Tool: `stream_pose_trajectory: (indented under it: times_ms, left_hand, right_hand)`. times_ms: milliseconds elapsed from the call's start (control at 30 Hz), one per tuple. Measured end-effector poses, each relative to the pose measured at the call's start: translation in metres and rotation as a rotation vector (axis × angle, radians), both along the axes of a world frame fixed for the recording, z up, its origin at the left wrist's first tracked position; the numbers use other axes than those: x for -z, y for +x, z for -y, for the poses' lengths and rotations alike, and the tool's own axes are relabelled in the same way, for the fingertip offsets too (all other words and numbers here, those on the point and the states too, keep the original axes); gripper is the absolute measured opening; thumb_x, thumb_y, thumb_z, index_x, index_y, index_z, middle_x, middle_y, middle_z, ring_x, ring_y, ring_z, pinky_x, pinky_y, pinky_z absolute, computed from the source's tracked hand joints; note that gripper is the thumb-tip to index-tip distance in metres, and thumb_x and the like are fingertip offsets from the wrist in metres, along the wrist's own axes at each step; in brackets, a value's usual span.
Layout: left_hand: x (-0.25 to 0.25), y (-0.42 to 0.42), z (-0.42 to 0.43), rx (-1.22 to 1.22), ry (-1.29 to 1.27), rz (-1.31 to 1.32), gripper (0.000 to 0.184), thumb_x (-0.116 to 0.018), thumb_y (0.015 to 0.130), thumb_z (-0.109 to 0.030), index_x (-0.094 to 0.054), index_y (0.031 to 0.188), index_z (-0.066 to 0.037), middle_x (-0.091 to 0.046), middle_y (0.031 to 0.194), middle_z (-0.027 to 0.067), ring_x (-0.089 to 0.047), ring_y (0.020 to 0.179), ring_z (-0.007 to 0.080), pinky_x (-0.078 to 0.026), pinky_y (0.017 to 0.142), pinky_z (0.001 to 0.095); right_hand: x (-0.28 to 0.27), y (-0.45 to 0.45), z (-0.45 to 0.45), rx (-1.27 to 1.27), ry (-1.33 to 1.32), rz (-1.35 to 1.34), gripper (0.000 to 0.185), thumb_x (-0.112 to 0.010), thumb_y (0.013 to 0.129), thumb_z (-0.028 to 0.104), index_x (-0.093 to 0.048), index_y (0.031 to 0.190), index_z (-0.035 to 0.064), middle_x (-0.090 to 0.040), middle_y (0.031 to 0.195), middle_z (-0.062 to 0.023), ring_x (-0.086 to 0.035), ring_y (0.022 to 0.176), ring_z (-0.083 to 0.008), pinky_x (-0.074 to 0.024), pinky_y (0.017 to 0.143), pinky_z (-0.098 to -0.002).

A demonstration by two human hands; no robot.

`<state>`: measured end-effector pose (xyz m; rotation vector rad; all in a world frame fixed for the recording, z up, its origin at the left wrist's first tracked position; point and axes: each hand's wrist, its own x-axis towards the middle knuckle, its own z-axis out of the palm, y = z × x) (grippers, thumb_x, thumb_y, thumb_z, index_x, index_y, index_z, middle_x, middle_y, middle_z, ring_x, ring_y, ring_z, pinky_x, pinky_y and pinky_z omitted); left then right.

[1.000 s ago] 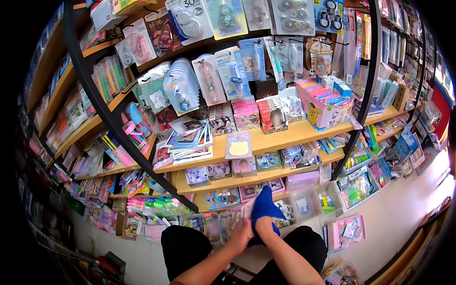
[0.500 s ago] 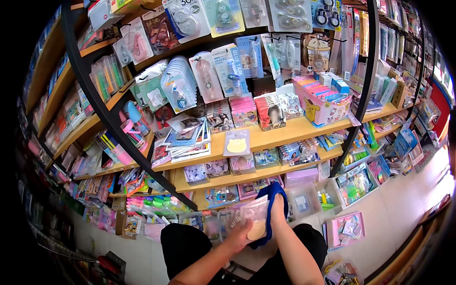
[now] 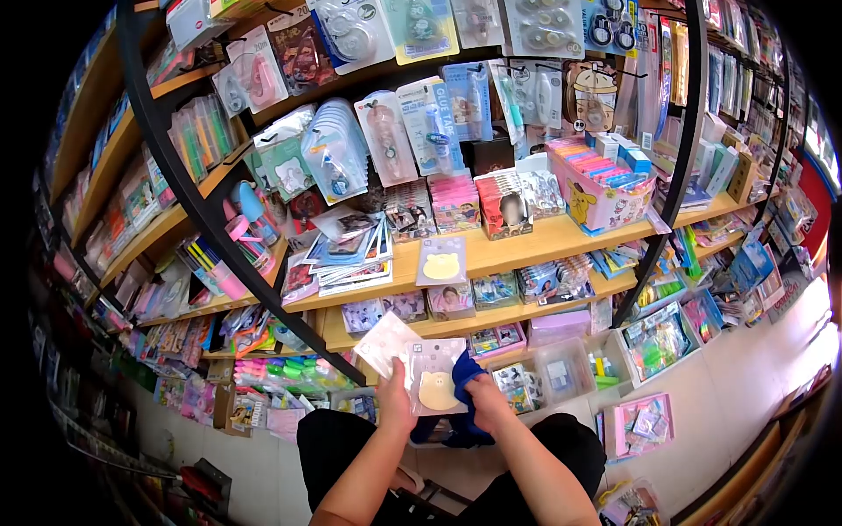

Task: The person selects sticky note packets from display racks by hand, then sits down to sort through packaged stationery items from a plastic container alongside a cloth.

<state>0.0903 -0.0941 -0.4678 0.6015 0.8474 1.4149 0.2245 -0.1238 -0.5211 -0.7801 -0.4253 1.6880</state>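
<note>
Left hand point(image 3: 395, 401) has shifted leftward, pointing forward, gripping packets point(image 3: 438, 392).

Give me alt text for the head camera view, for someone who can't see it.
A person's left hand holds a pale packet, while the right hand holds blue cloth against another packet bearing a cream animal-head shape. Ahead stand wooden shelves crowded with packaged stationery.

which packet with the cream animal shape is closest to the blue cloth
The held packet, between the left hand and right hand; the similar one lies on the wooden shelf, farther from the blue cloth.
</note>
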Motion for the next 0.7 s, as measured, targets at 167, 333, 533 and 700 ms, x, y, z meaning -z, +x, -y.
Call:
stream_pose_trajectory:
  times_ms: [167,333,533,700]
  left_hand:
    - [-0.008,-0.018,-0.017,-0.064,0.134,0.096,0.044,-0.045,0.091,-0.030,-0.037,0.122,0.001,-0.050,0.114,0.0128,-0.053,0.103,0.0253,-0.043,0.086,0.0369]
    - [-0.008,-0.031,-0.016,0.056,0.086,0.087,0.050,-0.036,0.091,-0.042,-0.038,0.123,-0.003,-0.050,0.117,0.0109,-0.051,0.106,0.0258,-0.038,0.091,0.0409]
    - [0.017,-0.002,0.007,0.293,-0.102,-0.005,0.045,-0.037,0.092,-0.036,-0.042,0.119,-0.002,-0.054,0.111,0.0119,-0.055,0.100,0.0248,-0.044,0.087,0.0381]
    - [0.028,0.016,0.021,0.402,-0.073,0.037,0.039,-0.043,0.091,-0.029,-0.043,0.118,-0.001,-0.055,0.108,0.0106,-0.056,0.098,0.0221,-0.046,0.084,0.0349]
  right_hand:
    - [-0.034,0.011,0.004,0.297,0.005,-0.054,0.018,-0.045,0.074,-0.003,-0.059,0.084,0.0039,-0.060,0.080,-0.0016,-0.056,0.072,-0.0128,-0.0443,0.068,-0.0258]
    - [-0.047,0.018,0.001,0.422,0.067,0.001,0.023,-0.043,0.072,-0.007,-0.057,0.086,0.0037,-0.058,0.082,-0.0016,-0.055,0.074,-0.0131,-0.0431,0.068,-0.0254]
    - [-0.039,0.000,0.014,0.020,-0.114,-0.356,0.035,-0.046,0.088,0.027,-0.049,0.117,0.0099,-0.056,0.110,-0.0054,-0.056,0.095,-0.0189,-0.0424,0.085,-0.0329]
    - [-0.041,0.011,0.013,0.069,0.048,-0.501,0.048,-0.041,0.088,0.041,-0.046,0.120,0.0070,-0.055,0.113,-0.0103,-0.055,0.100,-0.0235,-0.0438,0.087,-0.0369]
